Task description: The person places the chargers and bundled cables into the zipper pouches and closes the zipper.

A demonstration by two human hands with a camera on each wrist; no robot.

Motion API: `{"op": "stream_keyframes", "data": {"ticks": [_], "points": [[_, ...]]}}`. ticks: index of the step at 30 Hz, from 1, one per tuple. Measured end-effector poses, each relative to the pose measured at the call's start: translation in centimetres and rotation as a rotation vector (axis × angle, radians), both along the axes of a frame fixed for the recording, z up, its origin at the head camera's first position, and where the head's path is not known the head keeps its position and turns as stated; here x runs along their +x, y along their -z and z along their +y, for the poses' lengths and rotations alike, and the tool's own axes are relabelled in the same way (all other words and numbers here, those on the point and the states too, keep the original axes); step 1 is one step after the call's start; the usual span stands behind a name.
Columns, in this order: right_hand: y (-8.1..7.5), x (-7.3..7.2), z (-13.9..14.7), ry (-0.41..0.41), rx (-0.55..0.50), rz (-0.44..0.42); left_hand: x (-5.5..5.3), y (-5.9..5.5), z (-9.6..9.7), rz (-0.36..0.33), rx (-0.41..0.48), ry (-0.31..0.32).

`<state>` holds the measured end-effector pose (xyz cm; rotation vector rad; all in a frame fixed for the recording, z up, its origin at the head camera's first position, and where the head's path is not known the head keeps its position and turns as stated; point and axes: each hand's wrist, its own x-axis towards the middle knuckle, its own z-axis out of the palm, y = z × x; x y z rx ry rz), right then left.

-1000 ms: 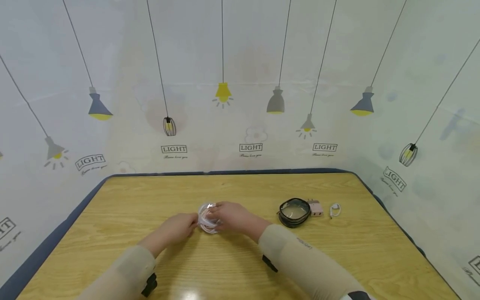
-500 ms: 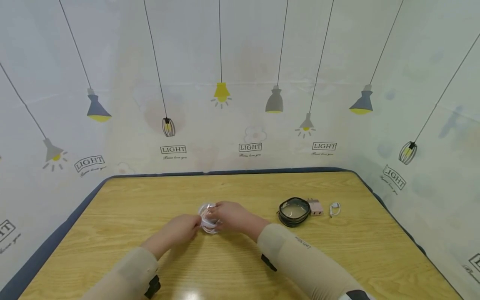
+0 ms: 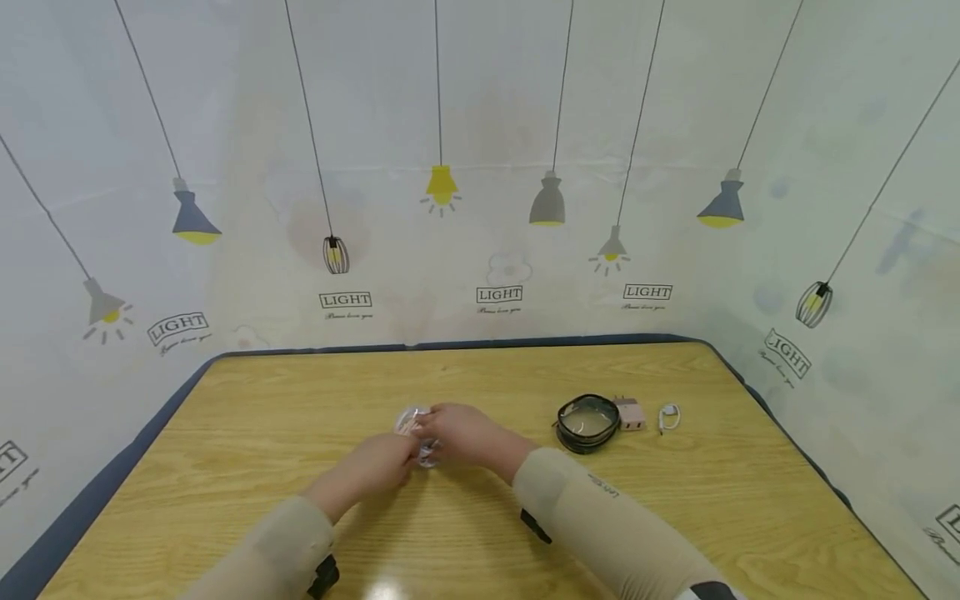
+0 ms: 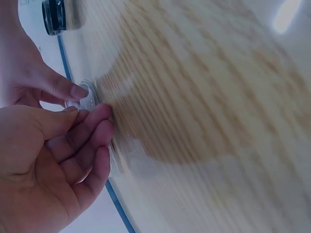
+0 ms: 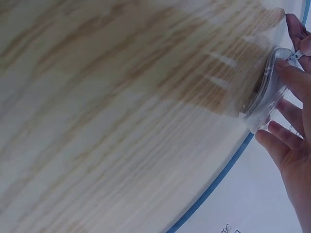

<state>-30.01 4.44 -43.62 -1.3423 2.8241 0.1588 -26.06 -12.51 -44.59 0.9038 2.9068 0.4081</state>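
Note:
A pale coiled cable in a clear plastic bag (image 3: pixel 410 417) is between the two hands, left of the table's middle. My left hand (image 3: pixel 381 465) pinches the bag's near left edge between thumb and forefinger. In the left wrist view, the other fingers of the left hand (image 4: pixel 73 155) are curled beside the bag (image 4: pixel 89 99). My right hand (image 3: pixel 467 433) holds the bag from the right, thumb on one face and fingers behind. A small white strip with print (image 5: pixel 295 55) shows by the left fingertips in the right wrist view. Fingers hide much of the coil.
Further right on the wooden table (image 3: pixel 480 542) are a round black-rimmed case with a clear top (image 3: pixel 588 423), a pink plug adapter (image 3: pixel 631 414) touching or close beside it, and a short white cable (image 3: pixel 670 418). A lamp-patterned sheet (image 3: pixel 420 250) rises behind the table.
My left hand has slid rightward along the bag and now covers more of the coil, close to the right hand. The right hand stays nearly in place.

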Motion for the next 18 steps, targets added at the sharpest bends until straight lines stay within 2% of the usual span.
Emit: {"op": "stream_keyframes", "data": {"ticks": [8,13,18], "points": [[0.0,0.0,0.9,0.004,-0.03,-0.059,0.2,0.0,-0.3,-0.014,0.037,-0.043],[-0.2,0.0,1.3,-0.031,-0.028,-0.062,0.1,-0.1,-0.6,-0.015,0.026,-0.079],[-0.4,-0.2,1.4,0.038,-0.045,-0.089,0.1,-0.4,-0.9,-0.044,0.01,-0.127]]}}
